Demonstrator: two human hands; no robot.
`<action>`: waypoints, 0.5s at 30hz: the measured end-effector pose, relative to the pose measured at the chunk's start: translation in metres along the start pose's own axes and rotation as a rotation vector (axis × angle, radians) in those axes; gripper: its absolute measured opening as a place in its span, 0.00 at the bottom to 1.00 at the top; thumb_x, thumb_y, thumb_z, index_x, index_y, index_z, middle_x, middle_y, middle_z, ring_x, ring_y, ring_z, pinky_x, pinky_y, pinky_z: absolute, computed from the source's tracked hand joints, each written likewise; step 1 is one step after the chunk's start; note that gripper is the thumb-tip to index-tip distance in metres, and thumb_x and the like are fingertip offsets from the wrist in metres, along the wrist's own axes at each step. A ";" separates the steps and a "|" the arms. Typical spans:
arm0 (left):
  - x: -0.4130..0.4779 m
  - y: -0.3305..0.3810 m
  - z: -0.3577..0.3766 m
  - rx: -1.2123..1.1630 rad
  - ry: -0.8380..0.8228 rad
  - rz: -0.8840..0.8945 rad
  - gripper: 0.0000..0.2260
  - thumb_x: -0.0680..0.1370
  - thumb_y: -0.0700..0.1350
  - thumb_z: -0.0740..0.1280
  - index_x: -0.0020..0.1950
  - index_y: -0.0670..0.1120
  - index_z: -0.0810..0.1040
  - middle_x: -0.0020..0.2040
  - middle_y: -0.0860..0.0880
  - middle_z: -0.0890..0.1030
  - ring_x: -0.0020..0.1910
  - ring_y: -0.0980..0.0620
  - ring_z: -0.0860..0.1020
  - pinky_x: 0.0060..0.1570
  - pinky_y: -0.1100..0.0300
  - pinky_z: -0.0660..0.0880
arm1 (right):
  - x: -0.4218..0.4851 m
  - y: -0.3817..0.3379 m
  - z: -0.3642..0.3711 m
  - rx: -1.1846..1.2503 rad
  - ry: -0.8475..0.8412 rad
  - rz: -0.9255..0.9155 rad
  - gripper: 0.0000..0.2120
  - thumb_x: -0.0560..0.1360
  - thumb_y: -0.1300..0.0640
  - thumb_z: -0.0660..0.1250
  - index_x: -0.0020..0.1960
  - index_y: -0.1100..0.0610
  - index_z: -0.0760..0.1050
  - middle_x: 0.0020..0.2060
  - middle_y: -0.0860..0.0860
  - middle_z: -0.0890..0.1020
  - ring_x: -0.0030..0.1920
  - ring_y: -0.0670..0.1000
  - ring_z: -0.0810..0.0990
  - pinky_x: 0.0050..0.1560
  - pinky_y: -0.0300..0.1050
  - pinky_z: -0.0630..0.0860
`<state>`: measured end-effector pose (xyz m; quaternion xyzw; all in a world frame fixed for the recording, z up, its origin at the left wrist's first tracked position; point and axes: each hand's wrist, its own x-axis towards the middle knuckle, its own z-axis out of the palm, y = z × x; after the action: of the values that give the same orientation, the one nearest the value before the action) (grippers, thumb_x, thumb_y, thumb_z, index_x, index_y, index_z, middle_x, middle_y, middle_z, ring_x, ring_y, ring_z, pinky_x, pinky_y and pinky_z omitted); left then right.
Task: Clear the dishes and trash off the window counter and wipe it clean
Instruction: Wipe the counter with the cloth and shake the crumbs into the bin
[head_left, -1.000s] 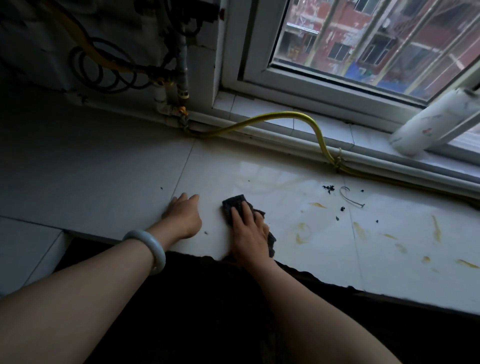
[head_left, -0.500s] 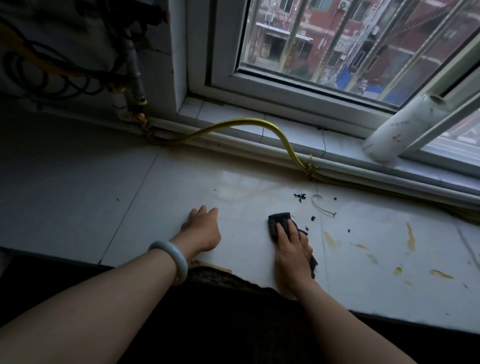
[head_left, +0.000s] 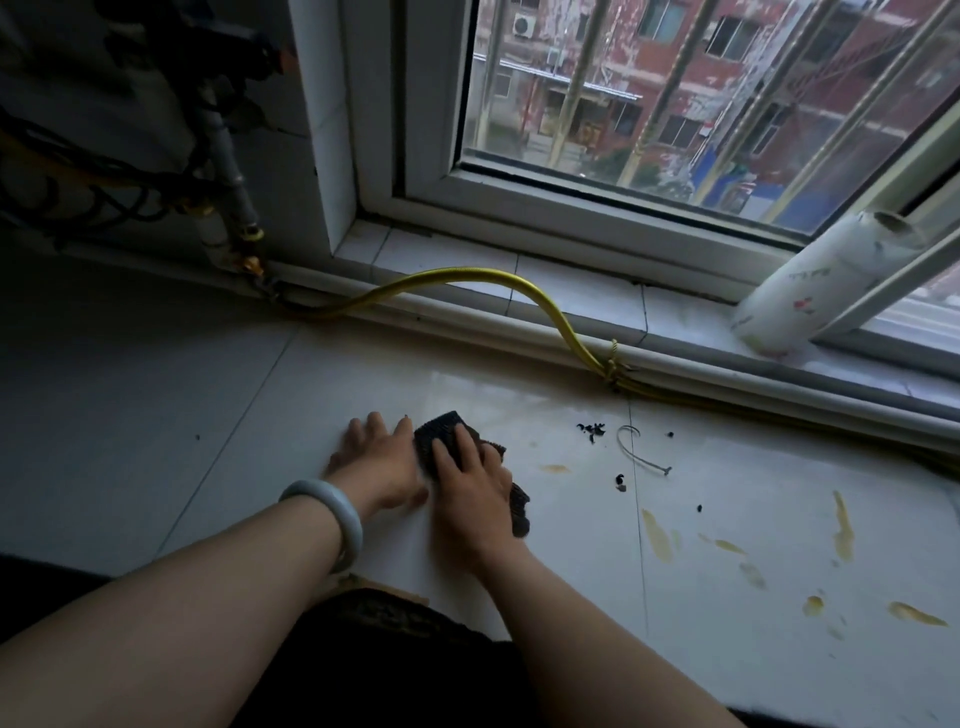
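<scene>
My right hand (head_left: 470, 491) presses flat on a dark cloth (head_left: 439, 434) on the white tiled window counter (head_left: 753, 493), fingers straight. My left hand (head_left: 379, 460) rests flat on the counter right beside the cloth, touching it; a pale bangle (head_left: 332, 512) is on that wrist. Right of the cloth lie black crumbs (head_left: 592, 428), a bent thin wire (head_left: 641, 452) and several yellow-brown smears (head_left: 657, 535).
A yellow hose (head_left: 483, 278) runs along the back of the counter to pipes (head_left: 228, 171) at the left wall. A white patterned roll (head_left: 826, 283) leans on the window sill at the right. The counter's front edge is close to my body.
My right hand has slid the cloth left until it meets my left hand. The view has shifted slightly; the left hand stays planted on the counter.
</scene>
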<state>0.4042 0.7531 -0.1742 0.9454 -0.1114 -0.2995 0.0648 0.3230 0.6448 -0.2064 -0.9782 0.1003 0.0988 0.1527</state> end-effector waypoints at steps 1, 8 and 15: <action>0.003 -0.001 0.000 0.018 -0.032 -0.018 0.48 0.67 0.60 0.72 0.78 0.54 0.45 0.77 0.45 0.44 0.76 0.40 0.45 0.69 0.40 0.60 | 0.005 0.005 0.000 -0.002 -0.002 0.012 0.26 0.80 0.50 0.54 0.77 0.46 0.52 0.78 0.50 0.47 0.73 0.60 0.52 0.68 0.56 0.55; 0.010 0.011 -0.007 0.160 -0.088 -0.066 0.50 0.66 0.59 0.74 0.78 0.51 0.45 0.75 0.39 0.47 0.73 0.34 0.50 0.68 0.40 0.64 | 0.001 0.083 -0.027 0.033 0.120 0.287 0.28 0.78 0.58 0.54 0.76 0.47 0.55 0.77 0.49 0.50 0.71 0.58 0.54 0.68 0.56 0.56; -0.002 0.002 -0.011 0.134 -0.025 -0.010 0.49 0.66 0.62 0.73 0.78 0.51 0.48 0.75 0.43 0.52 0.72 0.39 0.54 0.65 0.43 0.67 | -0.001 0.113 -0.039 0.037 0.202 0.497 0.25 0.78 0.61 0.55 0.74 0.50 0.62 0.76 0.54 0.55 0.69 0.61 0.57 0.68 0.58 0.57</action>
<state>0.4087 0.7521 -0.1638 0.9443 -0.1271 -0.3034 -0.0016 0.3029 0.5267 -0.2013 -0.9255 0.3539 0.0334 0.1310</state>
